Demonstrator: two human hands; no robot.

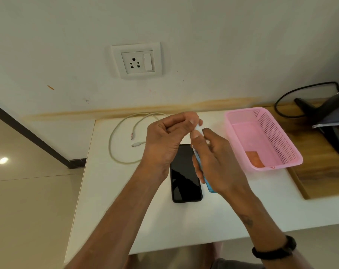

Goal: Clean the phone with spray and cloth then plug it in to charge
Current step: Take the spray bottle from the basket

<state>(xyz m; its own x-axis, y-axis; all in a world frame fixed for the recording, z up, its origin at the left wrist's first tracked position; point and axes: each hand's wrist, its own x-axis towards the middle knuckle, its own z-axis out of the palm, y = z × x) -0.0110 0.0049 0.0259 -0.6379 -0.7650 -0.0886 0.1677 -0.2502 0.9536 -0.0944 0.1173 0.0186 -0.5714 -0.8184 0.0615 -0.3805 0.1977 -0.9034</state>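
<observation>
A black phone [185, 178] lies screen up on the white table [125, 200], partly hidden under both hands. My right hand [217, 162] grips a slim blue spray bottle [208, 184] above the phone's right edge. My left hand [164, 140] pinches the bottle's white cap [198, 127] at its top. An orange cloth [255, 162] lies in the pink basket [281, 158] to the right. A white charging cable [118, 140] lies coiled at the back left of the table. A white wall socket [137, 62] with a switch sits above the table.
A black monitor stand [320, 121] and its black cord [293, 94] stand at the back right on a wooden desk top [320, 175]. The table's left edge drops off to a tiled floor [28, 191].
</observation>
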